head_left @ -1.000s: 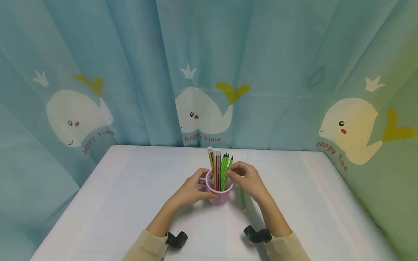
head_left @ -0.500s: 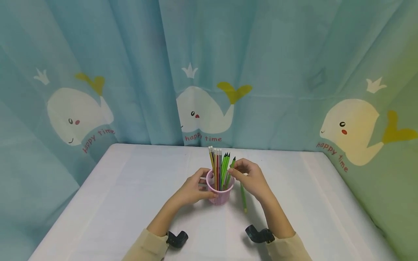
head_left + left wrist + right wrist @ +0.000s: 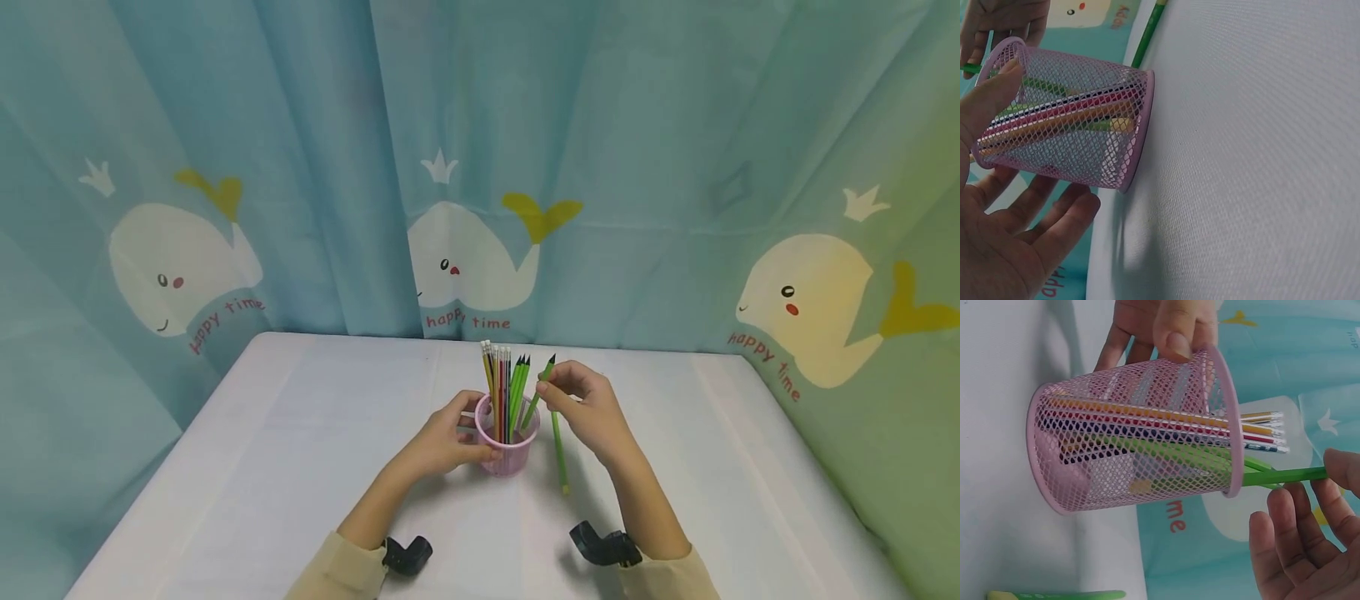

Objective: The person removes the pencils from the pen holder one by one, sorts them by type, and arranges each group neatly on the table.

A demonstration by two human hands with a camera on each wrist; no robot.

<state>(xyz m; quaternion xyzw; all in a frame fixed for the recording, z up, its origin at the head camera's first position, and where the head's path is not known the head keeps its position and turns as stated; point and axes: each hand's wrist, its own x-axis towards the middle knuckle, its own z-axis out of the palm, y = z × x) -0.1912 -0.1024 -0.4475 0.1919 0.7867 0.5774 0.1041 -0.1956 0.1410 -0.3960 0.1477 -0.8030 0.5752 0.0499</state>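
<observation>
In the head view, my left hand [image 3: 438, 443] grips the side of a pink mesh pencil cup [image 3: 506, 463], thumb at the near side and fingers round the far left. My right hand [image 3: 591, 408] pinches a green pencil [image 3: 531, 410] close to its black point. That pencil leans right over the rim, its lower end still inside the cup, above the base in the right wrist view. Pencils with white erasers [image 3: 1263, 431] stand in the cup beside several green pencils [image 3: 517, 385]. Another green pencil [image 3: 560, 458] lies on the table, right of the cup.
The white table [image 3: 300, 467] reaches back to a blue-green curtain [image 3: 645, 167] printed with whales. Black camera mounts [image 3: 407, 554] sit at both wrists, below the cup in the head view.
My right hand has moved a little to the right, and the pinched green pencil has gone from nearly upright among the others to leaning right. My left hand and the cup stay nearly in place.
</observation>
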